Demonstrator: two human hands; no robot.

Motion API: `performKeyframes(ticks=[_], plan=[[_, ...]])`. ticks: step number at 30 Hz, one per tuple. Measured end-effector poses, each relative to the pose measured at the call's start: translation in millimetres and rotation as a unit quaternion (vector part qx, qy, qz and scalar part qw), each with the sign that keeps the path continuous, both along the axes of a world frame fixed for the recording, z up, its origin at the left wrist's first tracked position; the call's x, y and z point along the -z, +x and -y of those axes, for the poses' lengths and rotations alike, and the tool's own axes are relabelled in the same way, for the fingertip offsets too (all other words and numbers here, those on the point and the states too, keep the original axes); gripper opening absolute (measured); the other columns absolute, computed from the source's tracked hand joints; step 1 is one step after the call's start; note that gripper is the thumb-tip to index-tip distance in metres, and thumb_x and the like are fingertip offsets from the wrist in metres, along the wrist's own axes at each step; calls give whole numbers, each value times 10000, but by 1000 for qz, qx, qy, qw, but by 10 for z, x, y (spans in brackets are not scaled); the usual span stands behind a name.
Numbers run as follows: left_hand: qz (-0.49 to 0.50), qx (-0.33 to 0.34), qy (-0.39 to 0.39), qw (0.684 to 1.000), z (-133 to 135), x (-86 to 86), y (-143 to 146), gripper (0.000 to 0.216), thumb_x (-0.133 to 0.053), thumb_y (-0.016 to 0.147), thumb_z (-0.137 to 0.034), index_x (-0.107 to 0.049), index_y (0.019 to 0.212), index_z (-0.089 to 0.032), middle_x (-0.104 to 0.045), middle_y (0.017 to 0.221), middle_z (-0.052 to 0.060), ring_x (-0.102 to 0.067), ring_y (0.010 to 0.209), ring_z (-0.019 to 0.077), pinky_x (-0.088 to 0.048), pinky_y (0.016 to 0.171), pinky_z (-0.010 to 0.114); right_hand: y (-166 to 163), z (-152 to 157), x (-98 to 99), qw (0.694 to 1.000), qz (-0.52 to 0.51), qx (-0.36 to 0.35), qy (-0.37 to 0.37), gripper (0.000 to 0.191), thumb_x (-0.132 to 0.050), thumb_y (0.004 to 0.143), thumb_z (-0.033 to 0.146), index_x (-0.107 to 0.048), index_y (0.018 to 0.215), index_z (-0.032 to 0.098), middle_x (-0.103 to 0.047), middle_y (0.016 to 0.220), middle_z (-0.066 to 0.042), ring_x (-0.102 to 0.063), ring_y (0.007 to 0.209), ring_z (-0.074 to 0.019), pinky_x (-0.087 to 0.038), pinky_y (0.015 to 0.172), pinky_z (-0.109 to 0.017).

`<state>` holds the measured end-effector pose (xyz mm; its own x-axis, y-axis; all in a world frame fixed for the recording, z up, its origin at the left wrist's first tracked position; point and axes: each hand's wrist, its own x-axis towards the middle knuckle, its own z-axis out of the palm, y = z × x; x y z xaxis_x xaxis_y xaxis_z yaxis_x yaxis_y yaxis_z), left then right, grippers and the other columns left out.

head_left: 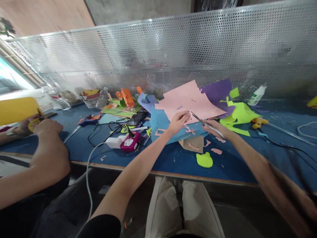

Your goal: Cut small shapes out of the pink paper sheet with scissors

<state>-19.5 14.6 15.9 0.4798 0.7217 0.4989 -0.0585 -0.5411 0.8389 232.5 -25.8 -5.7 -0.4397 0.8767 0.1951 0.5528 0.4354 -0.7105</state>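
My left hand [178, 122] pinches a small pink cutout [190, 116], thin like felt or foam sheet. In my right hand [216, 128] is a pair of metal scissors [197, 118], its blades reaching to the pinched piece; how far they are apart is too small to tell. Behind both hands lies a large pink sheet [185, 99], over a blue sheet [158, 124] and a purple sheet [220, 87]. Pink scraps [190, 130] lie under my hands. Nearer to me a lime-green animal-head cutout [204, 160] rests on the blue table [158, 164].
A magenta power adapter [130, 142] with cables stands left of my left forearm. Lime-green offcuts [241, 115], a yellow toy [259, 123] and a white bottle [257, 95] are at right. A perforated metal panel [173, 49] borders the back. At left, a co-worker's hands [47, 127] hold yellow-handled scissors.
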Motion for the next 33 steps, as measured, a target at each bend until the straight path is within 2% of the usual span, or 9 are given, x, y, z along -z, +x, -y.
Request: performKeyframes(ticks=[3,7,14,16,19,22,25,29,33], plan=[[-62,-23,54,996,54,-59,-20,534,-521,989,-648,-545,732,-180,-444,658,-3,-389,640,129,-323,623,289,11,21,11,999,-12,1,-40,528,-526,941,746,-569,876,224,-504,659,16,-494,576,-167,-343,547,-293],[-106,-55,87,989,88,-74,-32,508,-492,1007,-614,-588,767,-177,-484,654,1,-420,642,138,-320,633,291,15,36,-8,999,-2,-3,-46,537,-505,948,755,-572,901,224,-500,656,18,-500,566,-172,-348,542,-296],[-133,-57,105,984,44,-13,-24,413,-491,1024,-506,-613,810,-174,-523,670,-1,-443,629,135,-316,632,288,16,0,-46,998,47,10,27,442,-555,943,622,-518,752,225,-444,630,30,-412,567,-149,-273,566,-294],[-132,-64,106,984,45,-13,-20,405,-494,1022,-502,-619,818,-176,-525,669,1,-438,623,138,-309,626,293,12,-18,-46,996,62,23,53,466,-576,926,607,-480,677,225,-397,607,36,-383,569,-136,-239,569,-293],[-125,-71,102,984,52,-21,-20,405,-506,1019,-502,-614,802,-177,-515,662,1,-426,622,138,-304,627,297,-22,-18,-54,991,73,82,77,573,-656,864,640,-391,566,228,-306,557,45,-329,549,-115,-211,557,-295],[-108,-70,100,987,47,-27,-25,425,-505,1023,-513,-603,779,-179,-529,682,6,-439,641,140,-312,638,298,-102,25,-73,984,6,158,80,614,-769,792,636,-391,538,225,-319,515,51,-336,521,-104,-244,525,-292],[-90,-79,113,986,30,-30,-25,484,-482,1030,-574,-598,771,-182,-528,689,9,-438,644,144,-309,632,302,-213,77,-93,970,-133,199,44,507,-793,787,630,-544,627,218,-459,475,45,-429,460,-119,-324,474,-286],[-85,-87,129,984,30,-24,0,534,-476,1022,-635,-618,775,-183,-528,672,12,-428,629,146,-307,617,307,-331,90,-88,952,-257,168,21,411,-837,771,583,-671,840,212,-612,519,22,-528,459,-139,-412,464,-277],[-117,-65,122,983,68,5,35,516,-509,1018,-610,-671,793,-175,-626,701,24,-456,598,132,-330,612,301,-373,48,-28,939,-302,163,29,370,-826,796,563,-656,858,240,-644,571,27,-531,486,-130,-419,473,-273]])
